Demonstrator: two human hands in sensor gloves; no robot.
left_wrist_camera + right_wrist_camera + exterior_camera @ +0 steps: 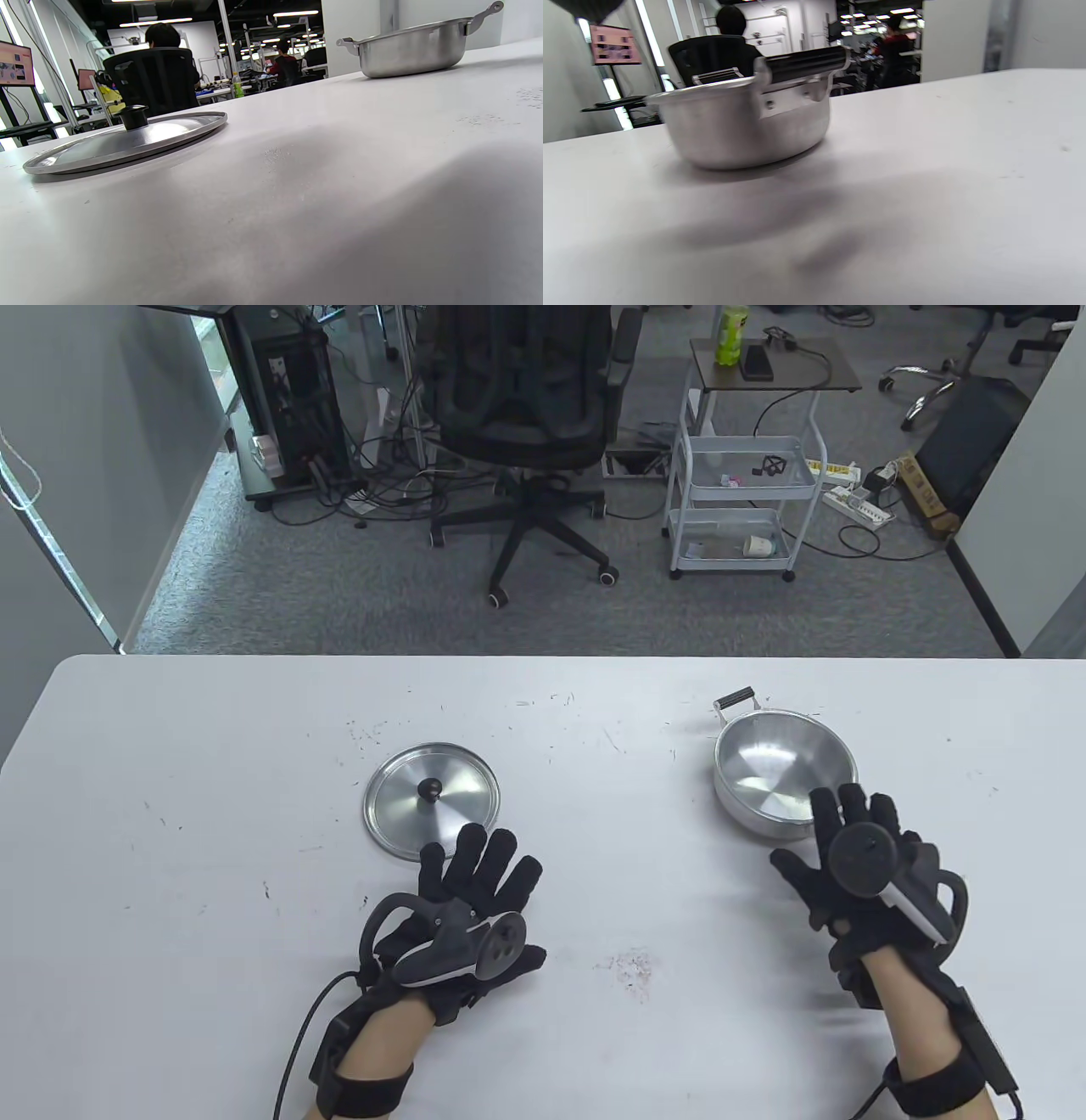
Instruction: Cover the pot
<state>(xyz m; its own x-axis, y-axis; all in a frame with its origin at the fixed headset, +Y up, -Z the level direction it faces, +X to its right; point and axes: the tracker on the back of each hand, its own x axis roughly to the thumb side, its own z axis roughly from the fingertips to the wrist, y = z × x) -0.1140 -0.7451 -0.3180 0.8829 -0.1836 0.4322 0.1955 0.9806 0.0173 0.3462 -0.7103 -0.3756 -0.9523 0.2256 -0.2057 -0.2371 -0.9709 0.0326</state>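
A round steel lid (462, 806) with a black knob (431, 790) lies flat on the white table (212, 814), left of centre. The open steel pot (780, 768) stands to the right, uncovered and empty. My left hand (479, 869) lies open with fingers spread, its fingertips at the lid's near edge. My right hand (848, 823) is open just in front of the pot, its fingertips over the near rim and holding nothing. The left wrist view shows the lid (127, 142) and the pot (411, 46). The right wrist view shows the pot (742, 123) and its untouched black near handle (806, 63).
The pot's far handle (736, 700) points away from me. Beyond the table's far edge stand an office chair (526, 407) and a white cart (747, 475) on the floor. A reddish scuff (632, 971) marks the table between my hands.
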